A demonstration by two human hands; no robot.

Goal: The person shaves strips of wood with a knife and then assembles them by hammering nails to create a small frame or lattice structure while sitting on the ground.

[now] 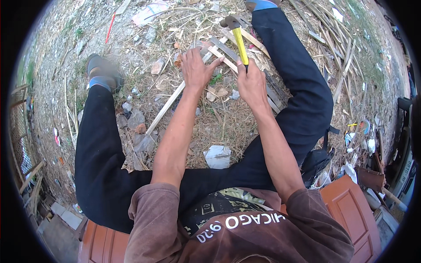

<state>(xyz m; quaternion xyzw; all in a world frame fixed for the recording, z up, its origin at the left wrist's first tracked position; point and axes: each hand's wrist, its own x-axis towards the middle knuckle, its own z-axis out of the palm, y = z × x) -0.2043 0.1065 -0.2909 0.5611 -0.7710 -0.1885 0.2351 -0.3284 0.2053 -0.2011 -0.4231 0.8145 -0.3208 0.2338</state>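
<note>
In my right hand (253, 85) is a hammer, its yellow handle (239, 40) wrapped by my fingers. The dark, claw-shaped hammer head (233, 21) points away from me, above the ground. My left hand (195, 69) is spread, palm down, with the thumb stretched toward the right. It lies over a long pale wood strip (169, 105); what is under the palm is hidden. A shorter strip (222, 58) crosses close to my left thumb. Darker wood strips (275, 90) lie on the ground just right of my right hand.
Between my legs the ground holds dry straw, stones and a flat pale piece (217, 156). More thin wood strips (324, 26) are piled at the far right. I sit on a reddish-brown panelled board (351, 210). A black bag-like thing (316, 163) is beside my right thigh.
</note>
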